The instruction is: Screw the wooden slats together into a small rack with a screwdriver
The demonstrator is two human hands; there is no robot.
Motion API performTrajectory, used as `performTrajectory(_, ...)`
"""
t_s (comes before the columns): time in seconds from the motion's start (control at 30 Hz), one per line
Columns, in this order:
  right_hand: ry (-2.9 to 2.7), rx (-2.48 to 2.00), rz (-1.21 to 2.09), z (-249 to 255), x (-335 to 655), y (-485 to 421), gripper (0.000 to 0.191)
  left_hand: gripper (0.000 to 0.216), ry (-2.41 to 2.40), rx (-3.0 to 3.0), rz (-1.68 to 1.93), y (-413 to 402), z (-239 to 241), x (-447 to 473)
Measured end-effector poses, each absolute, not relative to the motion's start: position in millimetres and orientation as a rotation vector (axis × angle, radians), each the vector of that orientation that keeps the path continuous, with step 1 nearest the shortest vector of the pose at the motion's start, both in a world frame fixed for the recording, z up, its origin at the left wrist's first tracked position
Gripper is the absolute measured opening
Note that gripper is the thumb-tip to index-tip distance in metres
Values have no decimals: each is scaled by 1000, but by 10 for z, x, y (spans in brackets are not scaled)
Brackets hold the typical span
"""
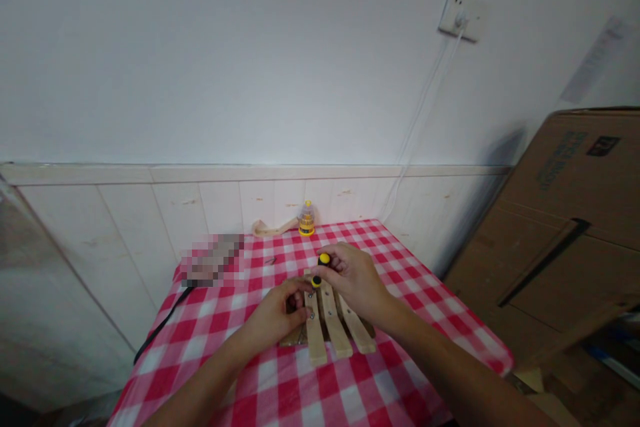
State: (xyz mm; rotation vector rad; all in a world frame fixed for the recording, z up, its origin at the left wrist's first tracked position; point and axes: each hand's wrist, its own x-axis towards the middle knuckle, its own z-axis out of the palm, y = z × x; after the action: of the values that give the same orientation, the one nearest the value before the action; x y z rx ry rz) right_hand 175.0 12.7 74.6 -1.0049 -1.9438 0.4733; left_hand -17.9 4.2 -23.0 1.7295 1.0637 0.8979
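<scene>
A small wooden piece made of several pale slats (336,330) lies on the red-and-white checked tablecloth (400,293). My right hand (353,277) is closed round a short screwdriver with a yellow-and-black handle (323,260), held upright with its lower end (316,281) at the top of a slat. My left hand (280,313) is curled against the left side of the slats, with its fingertips pinched at a small metal screw (310,311) by the screwdriver's tip.
A small yellow container (307,220) and a curved strip of wood (273,228) stand at the table's far edge by the wall. A black cable (163,327) runs off the left side. A big cardboard box (565,213) leans at the right. A loose screw (271,260) lies behind my hands.
</scene>
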Motion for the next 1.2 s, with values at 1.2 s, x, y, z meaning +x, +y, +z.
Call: performTrajectory(1.2,-2004,-1074,456,796,1708,112,21,34,1108,1708,869,23,-194,-158)
